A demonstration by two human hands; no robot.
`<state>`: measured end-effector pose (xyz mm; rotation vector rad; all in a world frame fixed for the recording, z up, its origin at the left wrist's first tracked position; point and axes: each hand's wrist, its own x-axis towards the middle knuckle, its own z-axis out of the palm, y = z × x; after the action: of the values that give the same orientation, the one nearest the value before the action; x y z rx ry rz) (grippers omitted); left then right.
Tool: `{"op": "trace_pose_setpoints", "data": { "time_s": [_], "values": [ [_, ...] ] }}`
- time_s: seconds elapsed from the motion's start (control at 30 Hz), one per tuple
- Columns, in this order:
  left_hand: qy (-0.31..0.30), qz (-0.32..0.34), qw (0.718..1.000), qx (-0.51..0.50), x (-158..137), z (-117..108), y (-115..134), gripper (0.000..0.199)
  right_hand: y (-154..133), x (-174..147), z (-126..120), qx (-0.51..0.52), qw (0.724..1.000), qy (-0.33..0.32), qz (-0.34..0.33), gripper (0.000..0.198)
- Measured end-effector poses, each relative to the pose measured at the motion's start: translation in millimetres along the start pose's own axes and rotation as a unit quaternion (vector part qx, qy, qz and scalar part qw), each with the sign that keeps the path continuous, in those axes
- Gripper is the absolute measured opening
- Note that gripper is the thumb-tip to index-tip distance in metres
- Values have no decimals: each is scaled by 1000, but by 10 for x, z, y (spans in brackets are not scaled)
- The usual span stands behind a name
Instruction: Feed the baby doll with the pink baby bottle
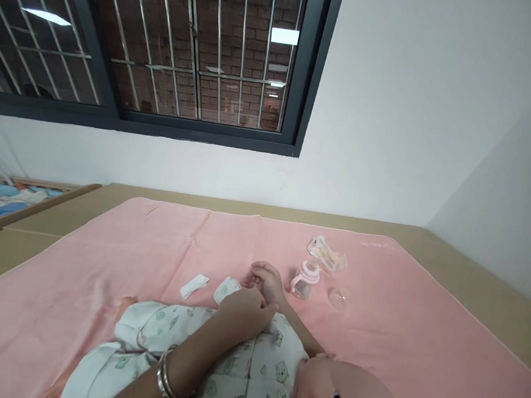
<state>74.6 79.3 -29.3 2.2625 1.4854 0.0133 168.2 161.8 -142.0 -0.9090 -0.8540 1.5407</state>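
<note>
A baby doll (269, 373) in a white printed outfit lies on its back across the near edge of a pink sheet, head to the right. My left hand (243, 313), a silver bangle on its wrist, reaches over the doll's body with curled fingers. Just beyond it is my right hand (267, 281), its arm coming round behind the doll's shoulder and its fingers bent. The two hands meet by the doll's far side; what lies between the fingers is hidden. A white piece of printed cloth (226, 290) shows beside my left hand, and left of it lies a small folded white item (194, 286).
A pink-topped baby bottle (305, 279) stands right of my hands, with a clear dome-shaped cap (338, 297) beside it and a crumpled wrapper-like item (328, 254) behind. The pink sheet (397, 334) covers a wooden surface below a barred window (199, 51). Blue bedding (5, 201) shows far left.
</note>
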Motion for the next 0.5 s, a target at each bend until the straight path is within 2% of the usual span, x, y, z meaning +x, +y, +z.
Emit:
{"op": "trace_pose_setpoints", "data": {
  "time_s": [0.07, 0.13, 0.27, 0.4, 0.5],
  "values": [
    [5, 31, 999, 25, 15, 52, -34, 26, 23, 8, -34, 42, 999, 6, 15, 37],
    [7, 59, 997, 44, 39, 99, -77, 25, 24, -6, -56, 58, 998, -15, 34, 44],
    [6, 85, 994, 68, 93, 129, -138, 24, 33, 10, -46, 32, 995, -75, 50, 42],
    [3, 111, 991, 80, 68, 64, -108, 20, 15, 2, -76, -40, 992, -121, 22, 28],
    [19, 91, 994, 61, -19, -37, -33, 19, -43, -194, -209, -115, 984, -132, -27, 32]
  ]
}}
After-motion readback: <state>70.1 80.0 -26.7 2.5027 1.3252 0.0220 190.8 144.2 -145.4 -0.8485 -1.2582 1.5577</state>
